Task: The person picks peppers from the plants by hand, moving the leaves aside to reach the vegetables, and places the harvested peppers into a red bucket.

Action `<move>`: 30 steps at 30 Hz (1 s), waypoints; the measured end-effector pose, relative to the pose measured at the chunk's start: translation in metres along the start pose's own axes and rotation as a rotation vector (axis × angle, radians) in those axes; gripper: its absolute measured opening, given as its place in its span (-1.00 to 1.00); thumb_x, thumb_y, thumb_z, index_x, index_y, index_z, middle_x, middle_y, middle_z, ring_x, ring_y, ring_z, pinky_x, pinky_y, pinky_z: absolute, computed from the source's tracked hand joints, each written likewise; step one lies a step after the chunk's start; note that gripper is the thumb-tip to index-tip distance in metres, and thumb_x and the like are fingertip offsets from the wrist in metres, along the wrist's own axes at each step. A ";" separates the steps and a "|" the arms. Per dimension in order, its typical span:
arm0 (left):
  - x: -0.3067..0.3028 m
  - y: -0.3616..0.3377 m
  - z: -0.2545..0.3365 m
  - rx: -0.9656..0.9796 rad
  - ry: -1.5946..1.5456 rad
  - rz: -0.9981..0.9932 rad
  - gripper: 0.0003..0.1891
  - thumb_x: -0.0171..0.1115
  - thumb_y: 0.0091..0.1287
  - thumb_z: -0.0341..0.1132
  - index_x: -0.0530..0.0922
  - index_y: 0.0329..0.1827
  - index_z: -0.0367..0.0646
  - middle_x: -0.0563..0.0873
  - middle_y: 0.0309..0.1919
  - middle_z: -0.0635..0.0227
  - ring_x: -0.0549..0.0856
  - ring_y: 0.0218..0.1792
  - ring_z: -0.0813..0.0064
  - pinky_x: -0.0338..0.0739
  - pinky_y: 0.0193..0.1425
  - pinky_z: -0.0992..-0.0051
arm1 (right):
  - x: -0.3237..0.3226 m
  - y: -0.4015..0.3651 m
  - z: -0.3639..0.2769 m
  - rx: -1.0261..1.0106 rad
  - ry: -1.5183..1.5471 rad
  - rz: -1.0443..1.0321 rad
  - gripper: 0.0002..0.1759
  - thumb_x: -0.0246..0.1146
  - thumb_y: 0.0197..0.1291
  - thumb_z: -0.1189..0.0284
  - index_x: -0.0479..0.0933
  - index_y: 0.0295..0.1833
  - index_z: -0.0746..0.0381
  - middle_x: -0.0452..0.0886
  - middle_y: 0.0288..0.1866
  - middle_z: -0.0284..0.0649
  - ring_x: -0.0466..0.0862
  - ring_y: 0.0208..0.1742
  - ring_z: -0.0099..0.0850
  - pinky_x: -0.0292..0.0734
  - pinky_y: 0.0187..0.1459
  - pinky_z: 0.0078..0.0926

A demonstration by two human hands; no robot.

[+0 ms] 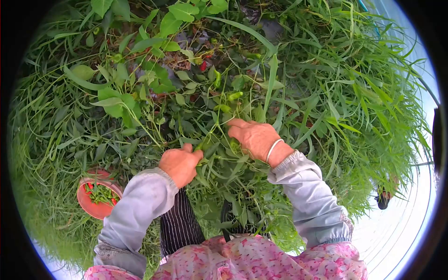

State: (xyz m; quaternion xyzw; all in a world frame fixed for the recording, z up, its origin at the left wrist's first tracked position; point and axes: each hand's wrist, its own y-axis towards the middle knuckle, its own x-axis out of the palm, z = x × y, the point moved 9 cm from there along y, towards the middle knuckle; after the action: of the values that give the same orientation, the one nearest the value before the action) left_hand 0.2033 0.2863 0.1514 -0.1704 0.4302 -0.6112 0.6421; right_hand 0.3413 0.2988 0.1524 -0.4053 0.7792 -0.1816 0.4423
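A leafy pepper plant (pixel 215 128) stands between my hands. My left hand (pixel 178 165) is closed, thumb and forefinger pinched at a green stem or pod on its left side. My right hand (pixel 256 139), with a pale band at the wrist, has its fingers bent around the plant's branches; their tips are partly hidden by leaves. Just beyond my hands hang a light green pepper (pixel 234 96) and another green pepper (pixel 217 79). Under my right fingers, one more green pepper (pixel 234 145) shows among leaves. Farther off is a red pepper (pixel 203 66).
A red bucket (pixel 88 207) holding red and green peppers sits in the grass at lower left. Tall grass (pixel 364 98) crowds the right side, beside pale plastic sheeting (pixel 396 233). My striped trouser leg (pixel 181 219) is below my left hand.
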 end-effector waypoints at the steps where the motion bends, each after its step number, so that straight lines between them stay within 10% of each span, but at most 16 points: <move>1: -0.006 -0.005 -0.003 0.000 -0.006 0.037 -0.69 0.16 -0.03 -0.47 0.53 -0.15 -0.12 0.53 -0.26 0.06 0.64 -0.37 0.08 0.52 -0.27 0.15 | -0.002 -0.001 -0.009 -0.050 -0.001 -0.005 -0.58 0.12 -0.03 0.57 0.46 0.04 0.13 0.48 0.05 -0.18 0.59 -0.05 -0.19 0.54 -0.10 -0.30; 11: -0.093 -0.079 -0.036 -0.316 0.293 0.457 -0.66 0.19 -0.09 -0.55 0.56 -0.17 -0.12 0.56 -0.34 0.14 0.64 -0.48 0.20 0.54 -0.38 0.30 | -0.008 -0.036 -0.042 0.101 0.138 -0.045 -0.73 0.20 0.05 0.35 0.44 -0.11 0.19 0.50 -0.22 -0.12 0.61 -0.27 -0.12 0.53 -0.30 -0.22; 14: -0.126 -0.094 -0.036 -0.264 -0.351 0.694 -0.66 0.19 -0.03 -0.58 0.56 -0.13 -0.16 0.57 -0.35 0.17 0.63 -0.48 0.31 0.53 -0.35 0.43 | 0.008 -0.052 -0.057 0.052 0.286 -0.012 -0.67 0.25 0.05 0.25 0.42 -0.14 0.20 0.50 -0.28 -0.14 0.59 -0.31 -0.10 0.52 -0.33 -0.19; 18: -0.128 -0.023 0.027 0.200 -0.767 0.489 -0.70 0.21 0.04 -0.48 0.51 -0.11 -0.21 0.52 -0.34 0.34 0.53 -0.30 0.51 0.43 -0.19 0.50 | 0.042 -0.060 -0.081 0.054 0.408 -0.078 -0.67 0.26 0.04 0.24 0.40 -0.16 0.18 0.54 -0.35 -0.15 0.59 -0.33 -0.10 0.51 -0.33 -0.17; 21: -0.091 0.051 0.053 0.162 -0.451 0.359 -0.71 0.21 0.09 -0.26 0.55 -0.11 -0.07 0.59 -0.31 0.25 0.63 -0.32 0.15 0.50 -0.23 0.31 | 0.041 -0.064 -0.079 0.104 0.573 -0.122 -0.68 0.27 0.06 0.32 0.42 -0.10 0.19 0.56 -0.35 -0.13 0.60 -0.38 -0.13 0.48 -0.36 -0.19; 26: -0.004 0.096 0.048 0.171 -0.371 0.162 -0.57 0.27 0.04 -0.15 0.52 0.01 -0.01 0.61 -0.25 0.17 0.62 -0.22 0.10 0.51 -0.13 0.22 | -0.023 -0.093 -0.032 0.154 1.479 0.004 -0.76 0.20 0.12 0.53 0.39 -0.08 0.27 0.59 -0.23 -0.25 0.61 -0.32 -0.50 0.48 -0.32 -0.53; 30: 0.019 0.091 0.043 0.127 -0.248 0.113 -0.62 0.20 0.13 -0.07 0.51 -0.01 0.01 0.58 -0.21 0.14 0.63 -0.19 0.13 0.52 -0.11 0.21 | -0.069 -0.043 0.006 0.066 1.285 0.352 -0.75 0.17 0.08 0.60 0.41 -0.08 0.26 0.60 -0.19 -0.27 0.60 -0.25 -0.54 0.49 -0.24 -0.60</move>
State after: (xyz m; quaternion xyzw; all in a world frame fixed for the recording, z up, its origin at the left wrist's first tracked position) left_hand 0.2924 0.2735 0.1016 -0.1794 0.3171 -0.5742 0.7332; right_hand 0.3859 0.3279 0.2136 -0.0694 0.9364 -0.3358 -0.0746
